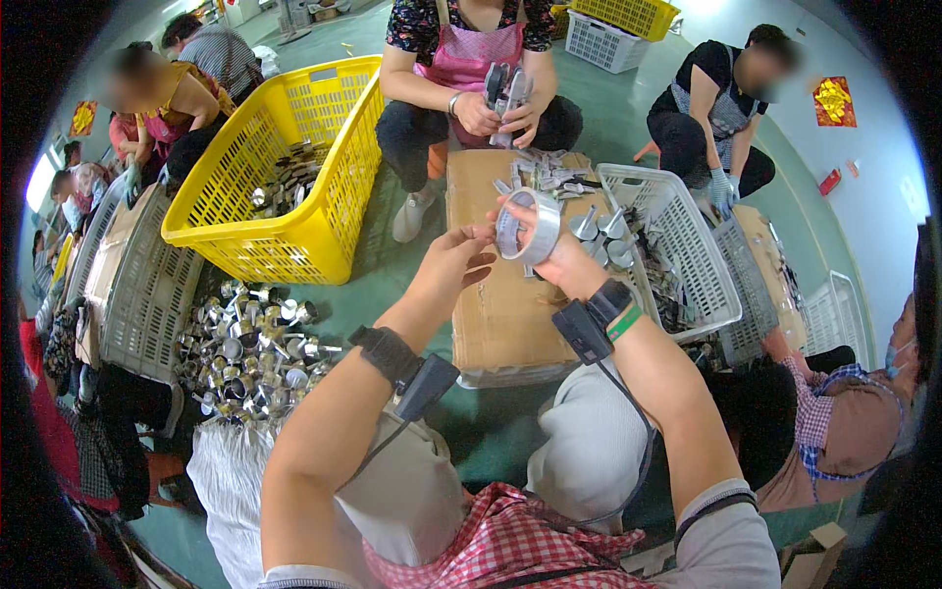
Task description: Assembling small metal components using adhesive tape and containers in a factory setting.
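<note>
My right hand [561,263] holds a wide roll of clear, silvery tape [531,228], its fingers passing through the ring. Just left of the roll is my left hand [453,267], with thumb and forefinger drawn together in a pinch and the other fingers loosely bent. Whether a tape end sits in that pinch is too small to see. Both hands are above a brown cardboard sheet [500,329] laid as a work top. Silver metal pieces with rounded heads [601,231] stand beside my right hand, and flat grey metal parts [545,175] lie scattered at the far edge.
Across from me, a person in a pink apron [471,49] grips a bundle of grey handled pieces [506,98]. A yellow crate [339,211] stands at left, above a heap of round-headed metal parts [250,344]. At right is a white crate [721,285] of parts. Other people sit around.
</note>
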Demonstrator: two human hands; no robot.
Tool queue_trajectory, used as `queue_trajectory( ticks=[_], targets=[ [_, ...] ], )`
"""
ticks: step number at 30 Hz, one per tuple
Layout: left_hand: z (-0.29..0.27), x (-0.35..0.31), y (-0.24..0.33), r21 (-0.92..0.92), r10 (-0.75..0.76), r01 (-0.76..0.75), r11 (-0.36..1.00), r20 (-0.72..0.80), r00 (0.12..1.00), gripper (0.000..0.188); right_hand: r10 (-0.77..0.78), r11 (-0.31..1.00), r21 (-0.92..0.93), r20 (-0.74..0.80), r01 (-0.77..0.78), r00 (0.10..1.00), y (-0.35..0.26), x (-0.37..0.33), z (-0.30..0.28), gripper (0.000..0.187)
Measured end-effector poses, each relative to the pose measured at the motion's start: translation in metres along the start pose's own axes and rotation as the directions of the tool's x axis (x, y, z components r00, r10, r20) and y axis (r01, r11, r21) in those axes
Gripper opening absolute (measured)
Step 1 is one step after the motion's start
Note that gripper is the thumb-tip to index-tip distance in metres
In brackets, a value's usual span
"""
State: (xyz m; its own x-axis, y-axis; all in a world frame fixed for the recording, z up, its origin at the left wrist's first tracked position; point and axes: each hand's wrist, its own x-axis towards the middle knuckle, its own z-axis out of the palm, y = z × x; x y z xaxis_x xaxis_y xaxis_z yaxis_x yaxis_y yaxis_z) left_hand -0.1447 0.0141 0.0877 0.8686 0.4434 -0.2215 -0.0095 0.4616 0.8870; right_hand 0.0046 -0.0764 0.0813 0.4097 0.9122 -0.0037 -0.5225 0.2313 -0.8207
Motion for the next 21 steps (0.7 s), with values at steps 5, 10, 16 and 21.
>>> queue_trajectory(
  ticks=[5, 10, 16, 21],
  targets=[
    [-0.0003, -0.002, 0.0001, 0.002, 0.012, -0.012, 1.0, 0.005, 1.0, 0.01, -0.015, 1.0, 0.027, -0.014, 0.015, 1.0, 0.0007, -0.0001, 0.003, 0.019],
    [0.0004, -0.003, 0.0003, 0.006, 0.016, -0.016, 1.0, 0.003, 1.0, 0.011, 0.009, 1.0, 0.026, -0.034, -0.008, 0.999, -0.0014, -0.0029, 0.0053, 0.02],
    [0.0003, -0.0013, -0.0003, 0.013, 0.01, -0.01, 1.0, 0.011, 1.0, 0.012, -0.009, 1.0, -0.007, -0.02, 0.009, 1.0, -0.0025, -0.0042, 0.0058, 0.021],
    [-0.0013, -0.0055, 0.001, 0.008, 0.006, -0.006, 1.0, -0.006, 1.0, 0.012, 0.013, 1.0, -0.01, 0.001, -0.013, 1.0, 0.0004, -0.0022, 0.0045, 0.026]
  ],
)
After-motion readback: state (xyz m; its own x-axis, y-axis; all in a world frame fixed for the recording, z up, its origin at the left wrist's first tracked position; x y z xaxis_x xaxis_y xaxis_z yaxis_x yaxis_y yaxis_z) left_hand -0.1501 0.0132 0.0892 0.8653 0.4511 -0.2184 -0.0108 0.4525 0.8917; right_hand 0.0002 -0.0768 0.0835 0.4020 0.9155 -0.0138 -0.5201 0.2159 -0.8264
